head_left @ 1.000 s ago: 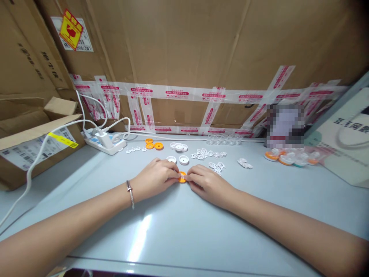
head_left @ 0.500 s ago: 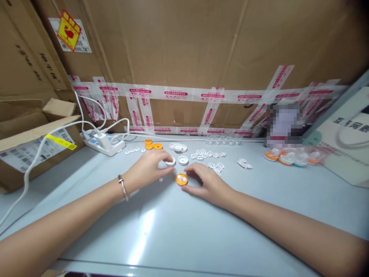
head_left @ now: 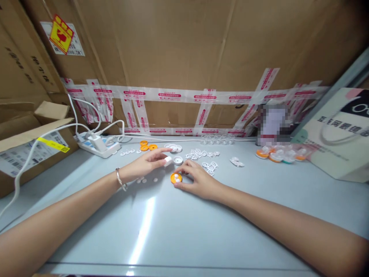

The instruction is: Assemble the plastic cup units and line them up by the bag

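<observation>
My left hand [head_left: 148, 163] holds a small white round cap [head_left: 168, 161], tilted, at the thumb tip; its index finger stretches out above the cap. Thumb and fingers of my right hand [head_left: 198, 179] close around the side of an orange round dish [head_left: 176, 177], which has small white pieces inside. Just beyond the dish lies another white round cap [head_left: 178, 160], open side up. Several small white discs [head_left: 155, 179] are scattered below my left hand, partly hidden by it. White round pieces [head_left: 173, 147] sit together behind the caps.
Orange rings [head_left: 144, 147] lie at the back left near a power strip [head_left: 99, 148]. White gear-like parts [head_left: 210, 167], clear round pieces [head_left: 217, 139] and a white cluster [head_left: 236, 162] are to the right. Capped orange and teal rounds [head_left: 276, 154] stand beside a printed bag [head_left: 340, 134]. Cardboard [head_left: 161, 50] walls the back.
My left hand has lifted and tilted the white cap, with its index finger now extended. My right hand keeps hold of the orange dish. The whole view has shifted slightly.
</observation>
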A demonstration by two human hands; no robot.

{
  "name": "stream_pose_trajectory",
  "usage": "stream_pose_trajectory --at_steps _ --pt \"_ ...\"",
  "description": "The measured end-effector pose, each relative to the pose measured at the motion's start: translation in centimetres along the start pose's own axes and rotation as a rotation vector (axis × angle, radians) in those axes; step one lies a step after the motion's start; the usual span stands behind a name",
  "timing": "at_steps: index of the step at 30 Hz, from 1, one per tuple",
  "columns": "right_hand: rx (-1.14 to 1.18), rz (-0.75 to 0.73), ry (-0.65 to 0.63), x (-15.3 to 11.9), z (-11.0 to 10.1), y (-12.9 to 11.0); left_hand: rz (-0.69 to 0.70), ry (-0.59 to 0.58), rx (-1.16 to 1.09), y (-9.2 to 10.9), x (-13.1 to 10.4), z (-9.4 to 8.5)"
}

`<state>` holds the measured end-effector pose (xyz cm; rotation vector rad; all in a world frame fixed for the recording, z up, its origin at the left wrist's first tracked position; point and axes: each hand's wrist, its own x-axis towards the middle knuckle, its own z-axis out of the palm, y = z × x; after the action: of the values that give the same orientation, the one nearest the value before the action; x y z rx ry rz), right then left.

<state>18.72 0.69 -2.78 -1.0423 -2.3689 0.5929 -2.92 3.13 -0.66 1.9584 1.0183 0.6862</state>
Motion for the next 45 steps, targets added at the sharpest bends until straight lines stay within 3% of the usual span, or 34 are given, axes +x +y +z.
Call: stream_pose_trajectory --at_steps 3,10,21,34,38,45 --pt "0.002 -0.013 0.001 0.0 -0.1 0.0 -0.025 -0.057 -0.137 0.6 -0.3 0.0" --pt "0.005 0.025 0.033 0.1 0.0 0.1 -0.12 -0.093 -0.217 0.9 -0.2 0.8" --pt "0.1 0.004 0.044 0.2 0.2 0.7 -0.089 -0.067 -0.05 0.0 0.0 1.0" --pt "0.139 0.052 0.034 0.2 0.1 0.7 -0.098 -0.001 0.034 0.5 -0.1 1.4" --pt "0.136 0.053 0.03 0.2 0.0 0.6 -0.113 -0.032 0.05 0.7 -0.1 1.6" --pt "0.136 0.038 0.045 0.3 0.2 0.6 0.121 -0.001 0.298 1.5 -0.6 2.3"
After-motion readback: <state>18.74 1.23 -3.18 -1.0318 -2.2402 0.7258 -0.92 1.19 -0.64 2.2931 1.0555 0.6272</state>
